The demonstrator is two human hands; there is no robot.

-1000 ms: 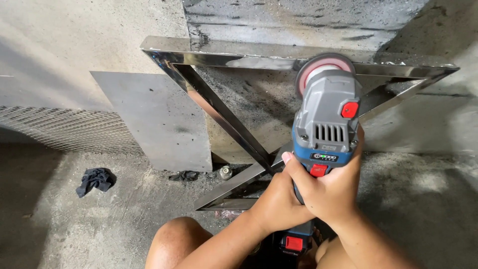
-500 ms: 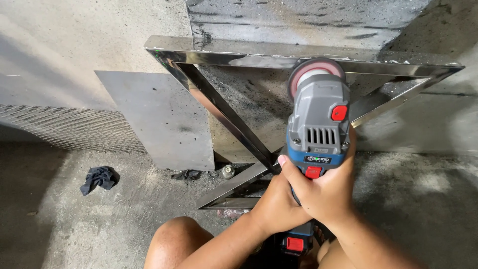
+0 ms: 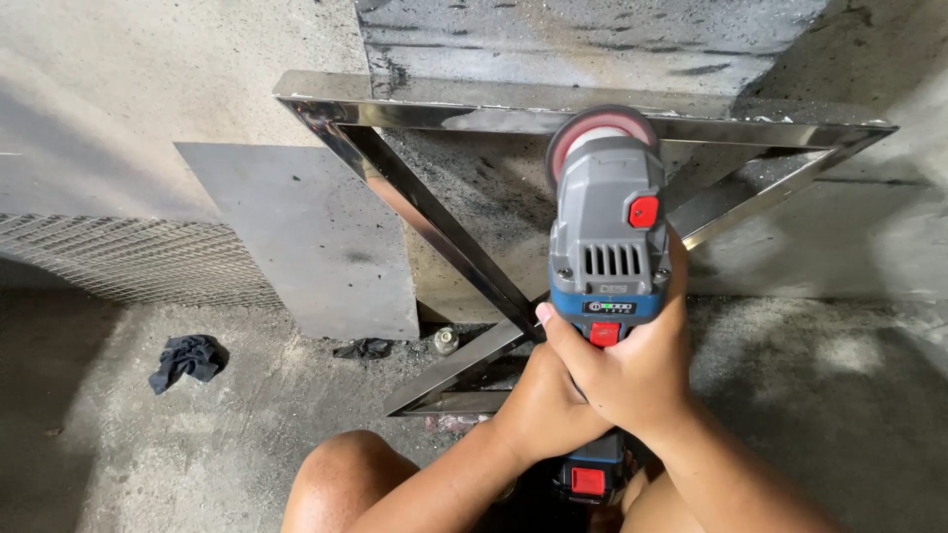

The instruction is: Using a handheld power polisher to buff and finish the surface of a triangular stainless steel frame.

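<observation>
Grinder (image 3: pixel 607 237) slightly lower on steel frame (image 3: pixel 434 222)

The only label in view is a small nameplate (image 3: pixel 614 289) on top of the grey and blue grinder (image 3: pixel 607 237), just below its row of cooling slots: a narrow pale rectangle, its print too small to make out. Right under it, on the blue band, sits a short dark strip of indicator lights (image 3: pixel 606 307), a thin bar with tiny green dots. No packages, signs or screens show anywhere else.
</observation>
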